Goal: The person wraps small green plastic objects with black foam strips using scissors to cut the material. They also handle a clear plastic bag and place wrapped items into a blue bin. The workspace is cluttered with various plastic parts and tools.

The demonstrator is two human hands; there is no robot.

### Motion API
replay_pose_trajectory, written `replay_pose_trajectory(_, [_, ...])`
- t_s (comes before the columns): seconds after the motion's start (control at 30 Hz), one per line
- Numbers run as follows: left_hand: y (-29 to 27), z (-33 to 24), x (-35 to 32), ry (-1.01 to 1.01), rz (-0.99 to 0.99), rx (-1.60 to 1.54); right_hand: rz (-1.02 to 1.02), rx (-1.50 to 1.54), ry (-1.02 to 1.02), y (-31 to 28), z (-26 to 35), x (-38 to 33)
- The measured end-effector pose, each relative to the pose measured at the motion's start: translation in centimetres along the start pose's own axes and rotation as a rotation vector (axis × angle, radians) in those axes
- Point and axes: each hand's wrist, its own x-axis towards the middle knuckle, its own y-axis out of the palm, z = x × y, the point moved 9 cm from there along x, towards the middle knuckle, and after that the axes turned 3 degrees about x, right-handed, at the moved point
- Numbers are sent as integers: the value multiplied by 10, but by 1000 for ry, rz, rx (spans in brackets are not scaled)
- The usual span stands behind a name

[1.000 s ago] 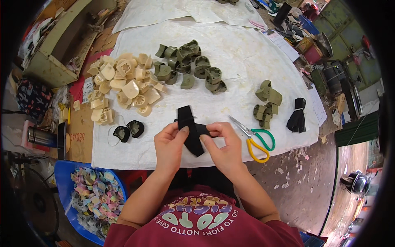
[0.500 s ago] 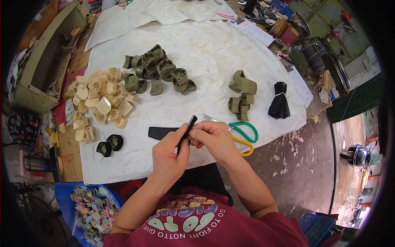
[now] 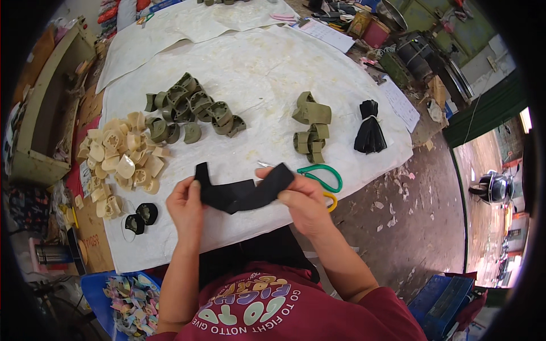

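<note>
Both hands hold one black fabric strip (image 3: 243,190) just above the near edge of the white sheet (image 3: 267,74): the left hand (image 3: 186,206) pinches its upturned left end, the right hand (image 3: 303,200) grips the right end, so the strip spans between them, apparently for folding. Finished pieces lie sorted by colour, cream (image 3: 119,162), olive (image 3: 190,111) and two black ones (image 3: 141,217), with the green-handled scissors (image 3: 318,177) just beside the right hand, within reach.

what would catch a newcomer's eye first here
The black strip stretched between the left hand and right hand, low in the middle over the white sheet. Then the cream pile at left with the olive pile behind it, and green-handled scissors right of the hands.
</note>
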Motion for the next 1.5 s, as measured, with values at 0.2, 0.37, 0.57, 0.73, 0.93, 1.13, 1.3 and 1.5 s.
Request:
replay_pose_trajectory(0.2, [-28, -19, 13, 194, -28, 385, -130, 260, -128, -47, 51, -35])
replay_pose_trajectory(0.37, [37, -94, -19, 796, -38, 669, -73, 307, -308, -77, 77, -43])
replay_pose_trajectory(0.57, [178, -88, -14, 765, 300, 567, -165, 345, -310, -85, 79, -41])
replay_pose_trajectory(0.73, [220, -70, -16, 629, 395, 447, -167, 318, -329, -90, 87, -44])
replay_pose_trajectory(0.93, [217, -36, -10, 307, 414, -116, -171, 367, -320, -85, 84, -34])
replay_pose_trajectory(1.13, [137, -69, 29, 1, 410, -498, -259, 240, -308, -73, 78, -16])
replay_pose_trajectory(1.3, [98, -84, -25, 53, 803, -338, -222, -473, -240, -33, 45, 18])
replay_pose_trajectory(1.5, [71, -91, -53, -8, 903, -438, 3, -386, -27, 35, 1, 34])
